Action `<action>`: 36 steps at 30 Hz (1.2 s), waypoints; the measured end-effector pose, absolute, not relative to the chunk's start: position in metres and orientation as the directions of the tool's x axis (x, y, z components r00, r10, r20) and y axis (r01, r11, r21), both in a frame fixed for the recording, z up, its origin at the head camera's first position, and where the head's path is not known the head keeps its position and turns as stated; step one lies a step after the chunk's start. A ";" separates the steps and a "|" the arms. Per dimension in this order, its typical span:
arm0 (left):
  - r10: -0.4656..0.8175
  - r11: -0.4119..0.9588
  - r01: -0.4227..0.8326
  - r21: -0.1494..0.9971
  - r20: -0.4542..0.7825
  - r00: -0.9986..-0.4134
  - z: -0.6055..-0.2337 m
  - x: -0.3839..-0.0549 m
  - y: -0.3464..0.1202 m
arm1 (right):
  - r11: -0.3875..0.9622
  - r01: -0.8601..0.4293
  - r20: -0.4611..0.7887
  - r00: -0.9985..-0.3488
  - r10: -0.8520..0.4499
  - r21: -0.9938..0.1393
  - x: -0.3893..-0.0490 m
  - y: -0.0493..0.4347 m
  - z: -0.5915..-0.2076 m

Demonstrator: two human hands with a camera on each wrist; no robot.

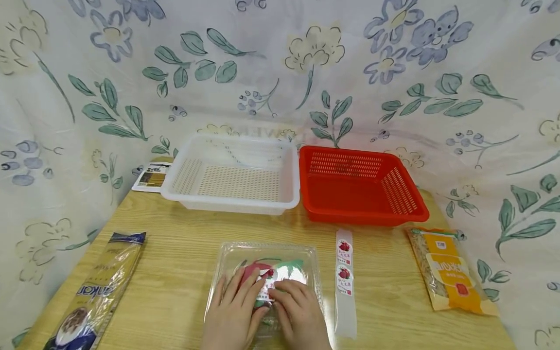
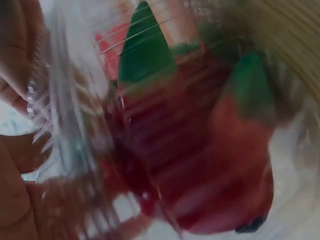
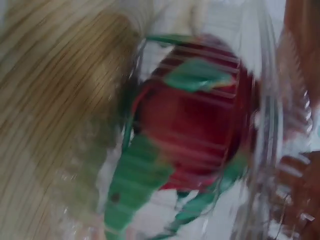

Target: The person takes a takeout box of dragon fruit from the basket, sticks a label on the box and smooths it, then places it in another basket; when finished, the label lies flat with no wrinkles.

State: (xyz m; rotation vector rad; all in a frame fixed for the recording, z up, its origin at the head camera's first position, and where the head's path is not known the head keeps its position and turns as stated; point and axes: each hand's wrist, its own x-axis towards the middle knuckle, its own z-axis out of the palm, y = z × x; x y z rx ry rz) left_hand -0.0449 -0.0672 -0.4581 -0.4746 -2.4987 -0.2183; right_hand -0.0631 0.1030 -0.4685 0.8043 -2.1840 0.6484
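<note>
A clear plastic clamshell box stands closed at the front middle of the table. Through its ribbed wall, the left wrist view shows red dragon fruit with green scale tips; more dragon fruit shows in the right wrist view. On the lid lies a white sticker with a red fruit picture, partly covered by fingers. My left hand rests flat over the lid's left half, fingertips at the sticker. From the right, my right hand touches the sticker and lid with slightly bent fingers.
A backing strip bearing two more stickers lies right of the box. Behind stand a white basket and a red basket, with a white labelled pack at far left. Bagged food sits at both sides: a blue-gold packet and an orange packet.
</note>
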 end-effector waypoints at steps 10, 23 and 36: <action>0.012 0.951 0.143 0.274 0.430 -0.903 -0.447 -0.059 -0.053 | 0.935 -0.325 0.467 -0.855 -0.228 -0.138 -0.054 0.087 -0.458; 0.049 0.862 0.136 0.488 0.187 -0.981 -0.448 -0.066 -0.092 | 0.829 -0.186 0.197 -0.976 -0.093 -0.528 -0.056 0.109 -0.455; 0.360 0.463 0.516 0.721 0.378 -0.853 -0.499 -0.055 -0.144 | 0.444 -0.528 0.375 -0.841 -0.389 -0.724 -0.052 0.161 -0.496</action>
